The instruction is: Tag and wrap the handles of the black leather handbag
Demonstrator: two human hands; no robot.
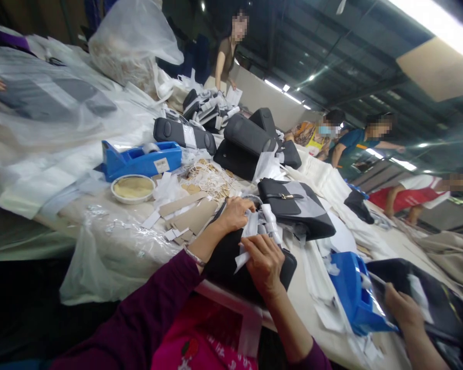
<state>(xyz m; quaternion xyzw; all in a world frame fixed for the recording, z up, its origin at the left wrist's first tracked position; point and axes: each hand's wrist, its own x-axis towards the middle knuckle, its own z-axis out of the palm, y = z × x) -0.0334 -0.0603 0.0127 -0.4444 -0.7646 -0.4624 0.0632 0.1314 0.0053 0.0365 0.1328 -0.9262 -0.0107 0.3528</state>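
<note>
A black handbag (226, 262) lies at the table's near edge in front of me, with white wrapping paper (270, 221) bunched along its top. My left hand (235, 213) is closed at the bag's far side, beside a wrapped grey strap or handle; what its fingers pinch is hidden. Closer to me, my right hand (264, 259) has its fingers curled over the bag's near side and grips white tissue paper (242, 258). Just beyond my hands sits another black handbag (289, 198) with a gold clasp and a tissue band.
Left of the bag are cardboard strips (189, 218), a bowl of yellowish paste (132, 188) and a blue tape dispenser (142, 160). Dark bags (247, 136) are piled behind. At right, a co-worker's hand (405, 311) is near another blue dispenser (355, 293). More people stand around the table.
</note>
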